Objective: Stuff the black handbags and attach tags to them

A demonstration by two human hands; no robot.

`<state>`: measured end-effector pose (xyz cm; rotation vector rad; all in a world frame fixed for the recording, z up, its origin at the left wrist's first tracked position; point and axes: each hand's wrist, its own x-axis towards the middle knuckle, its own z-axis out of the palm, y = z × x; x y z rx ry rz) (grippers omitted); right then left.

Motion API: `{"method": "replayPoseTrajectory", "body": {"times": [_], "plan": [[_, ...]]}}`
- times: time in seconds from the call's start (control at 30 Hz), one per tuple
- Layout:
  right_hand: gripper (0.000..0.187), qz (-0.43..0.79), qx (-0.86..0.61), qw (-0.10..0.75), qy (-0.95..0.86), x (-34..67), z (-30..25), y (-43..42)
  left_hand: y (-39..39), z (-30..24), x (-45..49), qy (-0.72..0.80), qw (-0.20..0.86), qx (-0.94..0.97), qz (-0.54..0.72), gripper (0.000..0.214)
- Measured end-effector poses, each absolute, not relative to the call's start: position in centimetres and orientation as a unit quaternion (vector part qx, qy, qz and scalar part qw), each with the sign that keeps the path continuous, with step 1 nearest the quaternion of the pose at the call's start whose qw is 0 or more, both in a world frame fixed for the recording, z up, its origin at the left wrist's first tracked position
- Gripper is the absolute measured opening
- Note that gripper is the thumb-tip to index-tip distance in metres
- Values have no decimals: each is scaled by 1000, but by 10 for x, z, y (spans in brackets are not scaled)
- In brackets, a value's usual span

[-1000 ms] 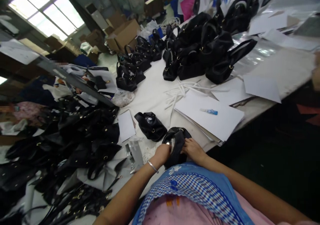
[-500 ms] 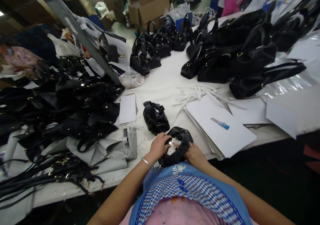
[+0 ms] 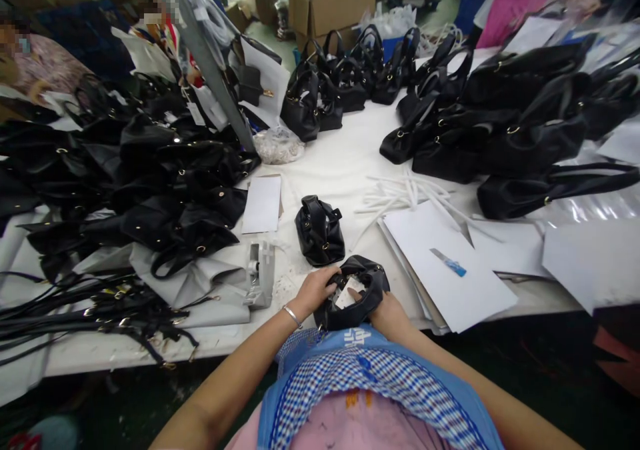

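Note:
A small black handbag [image 3: 345, 317] stands at the table's front edge against my apron, its top open with a white card [image 3: 349, 293] in the opening. My left hand [image 3: 316, 291] grips the bag's left rim, fingers closed over it. At its right side my right hand [image 3: 386, 313] is closed around the bag wall, the thumb reaching to the card; its other fingers are partly hidden. Just beyond sits a second small black handbag [image 3: 320, 231], upright and touched by neither hand.
A blue utility knife [image 3: 453, 265] lies on stacked white sheets [image 3: 425, 237] at right, near white strips [image 3: 400, 193]. Left are a tape dispenser [image 3: 261, 273], straps [image 3: 125, 327] and heaped black bags [image 3: 150, 183]. More handbags [image 3: 525, 130] line the back. A metal post [image 3: 213, 63] rises left.
The view has shifted, so most table items sit a little further right. My left hand has drawn slightly left along the bag's rim, and the card shows more. Both hands stay on the bag.

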<state>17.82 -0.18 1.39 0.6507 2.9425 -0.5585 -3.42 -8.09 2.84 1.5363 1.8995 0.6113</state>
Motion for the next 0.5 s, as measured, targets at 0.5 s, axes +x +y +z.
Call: {"method": "replayPoseTrajectory", "body": {"times": [0.5], "plan": [[43,-183,216,63,957,160,40,-4,-93,16,-37,724,427,314,440,26]]}}
